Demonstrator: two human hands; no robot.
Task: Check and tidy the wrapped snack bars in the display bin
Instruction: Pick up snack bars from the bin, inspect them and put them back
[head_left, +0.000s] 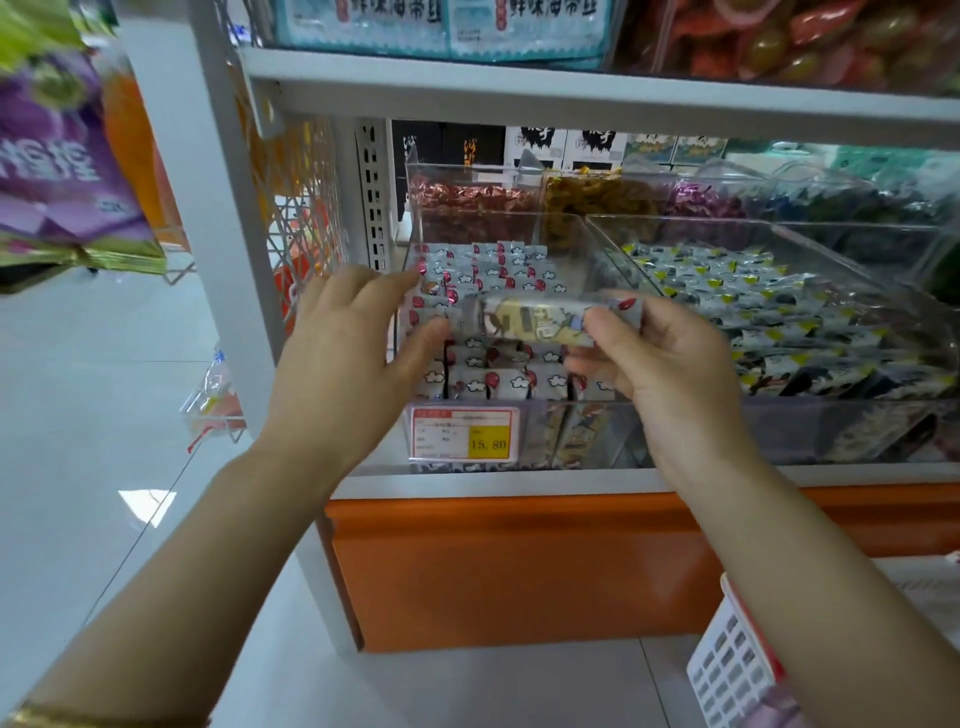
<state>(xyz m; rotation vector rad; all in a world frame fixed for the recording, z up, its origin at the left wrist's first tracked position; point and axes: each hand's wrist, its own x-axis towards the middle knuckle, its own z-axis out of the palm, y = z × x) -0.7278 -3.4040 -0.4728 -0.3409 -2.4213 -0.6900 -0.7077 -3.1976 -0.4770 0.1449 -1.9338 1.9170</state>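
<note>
The right hand (660, 353) pinches one wrapped snack bar (535, 322) by its right end, fingers curled round it. It holds the bar level above the clear bin (597, 441), likely to check the printed face. The left hand (353, 353) hovers open, fingers spread, near the bar's left end, over the rows of bars (483, 280) packed in the bin.
</note>
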